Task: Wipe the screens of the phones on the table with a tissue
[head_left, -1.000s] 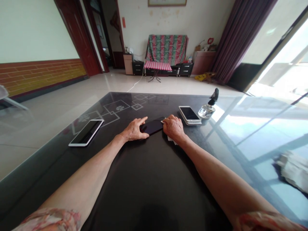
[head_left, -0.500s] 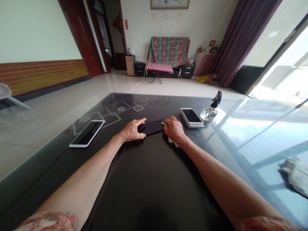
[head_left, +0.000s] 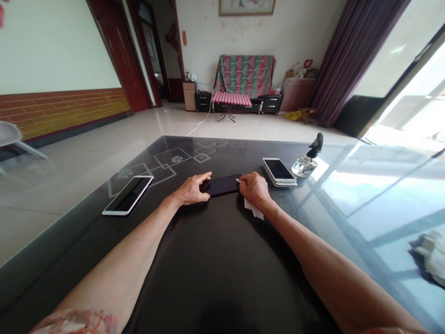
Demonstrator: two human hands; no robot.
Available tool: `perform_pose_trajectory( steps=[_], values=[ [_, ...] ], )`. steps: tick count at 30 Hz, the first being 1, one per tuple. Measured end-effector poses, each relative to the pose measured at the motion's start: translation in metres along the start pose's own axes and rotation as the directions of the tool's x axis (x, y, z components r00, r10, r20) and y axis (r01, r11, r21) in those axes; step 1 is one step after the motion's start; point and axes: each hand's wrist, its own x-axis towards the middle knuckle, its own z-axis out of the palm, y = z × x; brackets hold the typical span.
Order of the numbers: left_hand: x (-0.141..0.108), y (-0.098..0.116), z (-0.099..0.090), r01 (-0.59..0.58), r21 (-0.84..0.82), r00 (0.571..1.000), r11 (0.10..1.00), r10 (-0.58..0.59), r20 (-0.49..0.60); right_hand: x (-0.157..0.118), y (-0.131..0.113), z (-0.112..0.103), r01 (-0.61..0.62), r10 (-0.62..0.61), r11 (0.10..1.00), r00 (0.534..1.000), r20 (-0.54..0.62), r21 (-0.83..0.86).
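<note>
A black smartphone lies dark screen up on the black table. My left hand grips its left end, with the thumb on the near edge and the fingers on the far edge. At the phone's right end, my right hand is closed on a white tissue. A white tip of it shows at the fingers and a crumpled part hangs out below the palm. To the left lies a white-framed phone, larger than the black one. Right of my right hand is a small stack of white phones.
A clear spray bottle with a black nozzle stands behind the stacked phones. A crumpled grey-white cloth lies at the table's right edge. The glossy table reflects window light on the right. Across the room is a small striped table.
My right hand has shifted slightly right, and more of the white tissue shows below it. My left hand keeps its grip on the black smartphone. The whole view has shifted a little.
</note>
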Motion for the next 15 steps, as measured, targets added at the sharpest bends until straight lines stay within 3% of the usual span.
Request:
perform_pose_trajectory(
  steps=[12,15],
  values=[
    [-0.007,0.01,-0.018,0.012,0.147,0.995,0.989,-0.026,0.092,0.002,-0.003,-0.002,-0.07,0.068,0.996,0.997,0.026,0.053],
    [-0.007,0.009,-0.015,0.056,0.146,0.996,0.988,-0.066,0.065,0.005,-0.003,-0.001,-0.063,0.061,0.996,0.998,0.031,0.06]
  ],
)
